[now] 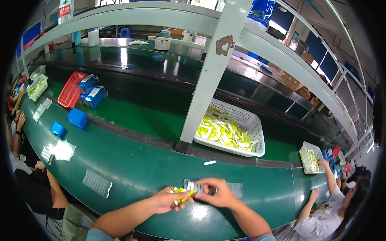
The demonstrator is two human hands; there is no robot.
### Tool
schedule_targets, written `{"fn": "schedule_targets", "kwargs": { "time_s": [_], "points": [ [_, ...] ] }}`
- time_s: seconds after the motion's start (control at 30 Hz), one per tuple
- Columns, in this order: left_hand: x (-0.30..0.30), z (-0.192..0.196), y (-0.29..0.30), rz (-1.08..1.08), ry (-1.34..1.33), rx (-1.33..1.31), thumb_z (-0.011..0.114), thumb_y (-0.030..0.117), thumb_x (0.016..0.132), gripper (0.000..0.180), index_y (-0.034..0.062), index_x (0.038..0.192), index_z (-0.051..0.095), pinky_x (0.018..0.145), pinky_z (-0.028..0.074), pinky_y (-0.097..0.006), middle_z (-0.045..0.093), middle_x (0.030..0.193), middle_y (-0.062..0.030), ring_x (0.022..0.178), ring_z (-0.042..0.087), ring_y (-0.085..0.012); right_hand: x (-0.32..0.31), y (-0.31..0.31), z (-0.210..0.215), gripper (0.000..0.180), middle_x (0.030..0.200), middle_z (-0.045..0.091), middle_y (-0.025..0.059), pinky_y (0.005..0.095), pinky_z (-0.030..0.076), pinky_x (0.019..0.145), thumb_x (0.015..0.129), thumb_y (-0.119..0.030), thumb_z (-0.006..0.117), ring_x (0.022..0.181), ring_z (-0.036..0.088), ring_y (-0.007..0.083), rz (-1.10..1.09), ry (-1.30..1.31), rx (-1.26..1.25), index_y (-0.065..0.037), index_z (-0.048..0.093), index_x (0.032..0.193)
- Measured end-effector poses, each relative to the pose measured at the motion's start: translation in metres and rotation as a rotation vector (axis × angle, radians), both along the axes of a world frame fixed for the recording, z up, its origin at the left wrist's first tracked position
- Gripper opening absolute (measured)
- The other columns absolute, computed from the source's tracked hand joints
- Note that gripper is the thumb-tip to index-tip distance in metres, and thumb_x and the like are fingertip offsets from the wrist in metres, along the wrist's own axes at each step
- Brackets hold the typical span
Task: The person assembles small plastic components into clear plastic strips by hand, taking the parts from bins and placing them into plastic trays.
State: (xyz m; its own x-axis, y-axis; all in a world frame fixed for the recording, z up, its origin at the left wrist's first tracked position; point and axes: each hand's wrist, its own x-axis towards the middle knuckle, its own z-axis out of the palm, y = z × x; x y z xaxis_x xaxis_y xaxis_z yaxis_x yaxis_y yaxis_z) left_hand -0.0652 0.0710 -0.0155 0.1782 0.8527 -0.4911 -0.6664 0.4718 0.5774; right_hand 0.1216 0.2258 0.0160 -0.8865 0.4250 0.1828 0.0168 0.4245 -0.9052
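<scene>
My left hand [164, 200] is closed around a small bunch of slim yellow-and-white plastic sticks [179, 196]. Close beside it, my right hand [219, 194] has its fingers curled, thumb and fingertips at the yellow end of one stick from the bunch. Beneath and behind both hands lies a clear ribbed plastic tray [235, 189]. White pieces [189, 185] sit in slots at the tray's left end; my right hand hides its middle. A single white stick [210, 162] rests on the green bench beyond the tray.
A white basket [257, 138] heaped with such sticks stands beyond a grey post [205, 80]. An empty clear tray [97, 183] lies to the left. Farther left are blue boxes [77, 118] and a red basket [71, 89]. At right, a co-worker reaches into another basket [310, 158].
</scene>
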Motion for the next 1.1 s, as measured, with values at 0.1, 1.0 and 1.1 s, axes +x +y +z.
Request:
{"fn": "schedule_targets", "kwargs": {
  "time_s": [0.1, 1.0, 1.1],
  "points": [
    [0.004, -0.001, -0.003, -0.125, 0.034, 0.056, 0.067, 0.034, 0.098, 0.036, 0.0068, 0.121, 0.066, 0.054, 0.045, -0.021, 0.069, 0.101, -0.0030, 0.071, 0.059, -0.0073, 0.002, -0.015, 0.003, 0.013, 0.068, 0.059, -0.0015, 0.0240, 0.041, 0.055, 0.084, -0.008, 0.078, 0.060, 0.050, 0.0057, -0.056, -0.067, -0.036, -0.004, 0.078, 0.096],
    [0.007, -0.003, -0.003, -0.207, 0.038, 0.014, 0.065, 0.029, 0.099, 0.037, 0.0019, 0.125, 0.063, 0.049, 0.044, -0.022, 0.068, 0.099, -0.0063, 0.071, 0.060, -0.0103, 0.033, -0.026, 0.008, 0.029, 0.076, 0.060, 0.0010, 0.0323, 0.041, 0.068, 0.079, -0.014, 0.077, 0.068, 0.056, 0.0174, -0.164, 0.022, 0.415, -0.010, 0.074, 0.107],
    [0.017, -0.005, -0.007, -0.334, 0.048, 0.072, 0.065, 0.029, 0.099, 0.034, 0.0004, 0.117, 0.065, 0.047, 0.045, -0.022, 0.069, 0.096, -0.0066, 0.071, 0.062, -0.0091, 0.028, -0.034, 0.013, 0.022, 0.069, 0.061, 0.0009, 0.0283, 0.045, 0.062, 0.080, -0.011, 0.081, 0.064, 0.055, 0.0131, 0.011, -0.038, 0.124, -0.008, 0.076, 0.101]
  ]
}}
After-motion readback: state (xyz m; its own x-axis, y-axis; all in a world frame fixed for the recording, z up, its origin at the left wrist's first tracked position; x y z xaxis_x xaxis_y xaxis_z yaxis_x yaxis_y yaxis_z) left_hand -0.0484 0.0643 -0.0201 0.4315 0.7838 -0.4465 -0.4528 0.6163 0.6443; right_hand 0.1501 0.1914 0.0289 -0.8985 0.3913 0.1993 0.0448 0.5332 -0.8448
